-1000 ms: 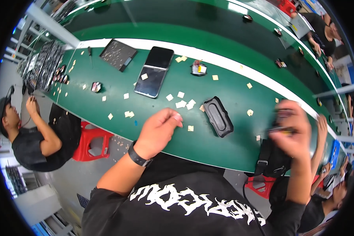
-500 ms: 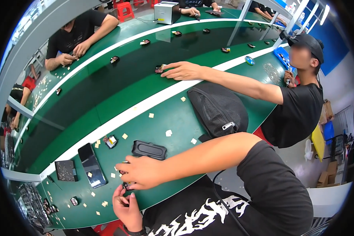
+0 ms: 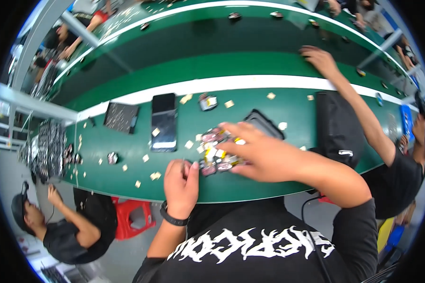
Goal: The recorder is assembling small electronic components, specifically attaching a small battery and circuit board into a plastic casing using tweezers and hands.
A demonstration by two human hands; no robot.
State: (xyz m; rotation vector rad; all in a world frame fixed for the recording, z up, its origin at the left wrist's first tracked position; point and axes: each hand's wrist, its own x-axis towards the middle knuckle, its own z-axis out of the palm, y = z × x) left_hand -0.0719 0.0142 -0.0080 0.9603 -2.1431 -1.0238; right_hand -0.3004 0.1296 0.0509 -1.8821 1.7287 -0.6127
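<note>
A pile of small electronic modules (image 3: 213, 150), dark and pinkish with yellow and white bits, lies on the green table in front of me. My right hand (image 3: 269, 153) reaches over its right side, fingers apart and touching the modules. Left of the pile, near the table's front edge, is my left hand (image 3: 181, 185), its fingers curled and thumb against them; what they may hold is hidden. Behind my right hand, a black plastic tray (image 3: 265, 123) is partly covered. One more module (image 3: 207, 102) sits farther back.
Left of the pile lie a black phone (image 3: 164, 123) and a flat dark box (image 3: 121, 117). Small cream squares (image 3: 229, 104) are scattered about. A black pouch (image 3: 337, 125) stands at right, beside a co-worker's arm (image 3: 359, 106) reaching over the conveyor belt (image 3: 184, 52).
The view has swung left, bringing in a seated co-worker. My right hand has spread, and the module pile now shows between my hands. The neighbour's hand has left the module on the belt.
</note>
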